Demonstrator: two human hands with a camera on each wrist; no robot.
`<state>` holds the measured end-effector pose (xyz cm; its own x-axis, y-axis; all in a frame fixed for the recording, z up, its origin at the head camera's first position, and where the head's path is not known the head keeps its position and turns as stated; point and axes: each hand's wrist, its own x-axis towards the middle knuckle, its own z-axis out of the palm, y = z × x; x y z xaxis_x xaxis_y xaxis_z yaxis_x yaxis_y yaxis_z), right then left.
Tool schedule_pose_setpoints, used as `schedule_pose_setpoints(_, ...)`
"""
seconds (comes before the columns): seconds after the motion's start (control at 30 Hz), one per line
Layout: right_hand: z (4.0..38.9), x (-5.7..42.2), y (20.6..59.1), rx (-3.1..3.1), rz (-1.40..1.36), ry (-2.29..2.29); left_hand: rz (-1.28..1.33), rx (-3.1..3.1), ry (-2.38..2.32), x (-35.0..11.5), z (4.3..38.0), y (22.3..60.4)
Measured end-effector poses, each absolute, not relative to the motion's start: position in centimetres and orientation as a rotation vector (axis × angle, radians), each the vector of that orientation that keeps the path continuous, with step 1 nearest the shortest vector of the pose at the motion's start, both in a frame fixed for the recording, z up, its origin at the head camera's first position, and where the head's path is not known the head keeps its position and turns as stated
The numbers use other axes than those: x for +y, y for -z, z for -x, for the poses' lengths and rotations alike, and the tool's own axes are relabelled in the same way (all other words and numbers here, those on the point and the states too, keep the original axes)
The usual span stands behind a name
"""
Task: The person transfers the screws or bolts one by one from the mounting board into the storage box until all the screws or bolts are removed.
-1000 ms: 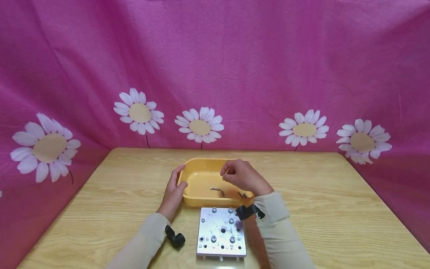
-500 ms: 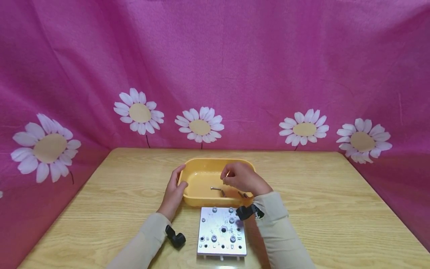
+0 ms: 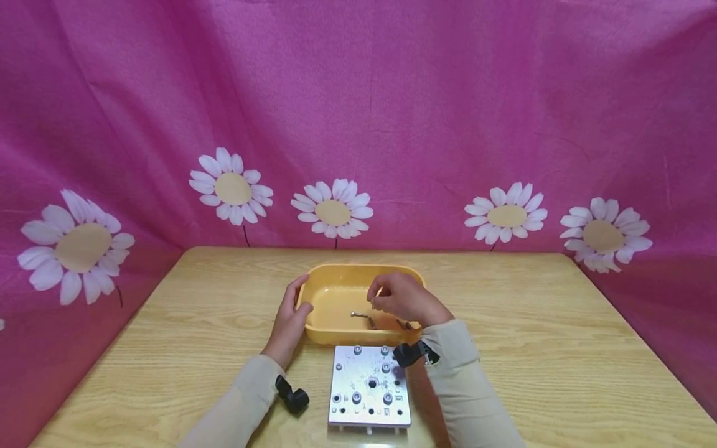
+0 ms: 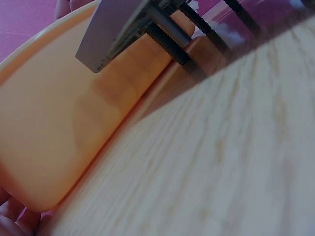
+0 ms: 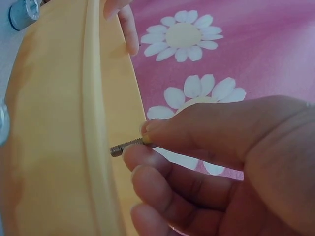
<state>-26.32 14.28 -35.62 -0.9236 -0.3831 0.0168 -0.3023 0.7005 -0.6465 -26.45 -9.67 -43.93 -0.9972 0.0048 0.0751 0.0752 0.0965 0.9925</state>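
Observation:
My left hand (image 3: pixel 290 318) grips the left end of a yellow plastic tray (image 3: pixel 350 337), thumb at the rim and fingers along the outside. Over the tray's right half, my right hand (image 3: pixel 407 300) pinches a small threaded screw (image 5: pixel 129 146) between thumb and forefinger. The screw's threaded end sticks out past the fingertips in the right wrist view; its other end is covered. Several loose screws (image 3: pixel 360 314) lie in the tray, some partly behind the right hand and wrist.
A silver metal plate (image 3: pixel 364 367) with holes and several socket-head bolts stands in front of the tray. Threaded bolt ends (image 4: pixel 167 44) protrude beneath it. Everything rests on a wooden table (image 3: pixel 532 323), backed by a pink flowered cloth (image 3: pixel 414 124).
My right hand has dipped slightly lower over the tray, still pinching the screw. The left hand, tray and metal plate have stayed in place.

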Motion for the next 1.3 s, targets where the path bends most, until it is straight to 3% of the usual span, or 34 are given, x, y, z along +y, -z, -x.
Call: schedule_pose_setpoints(1.3,26.03,14.22,35.16,2.811,0.483,1.046,0.094,-2.258,2.078,-9.53,26.66,44.21)
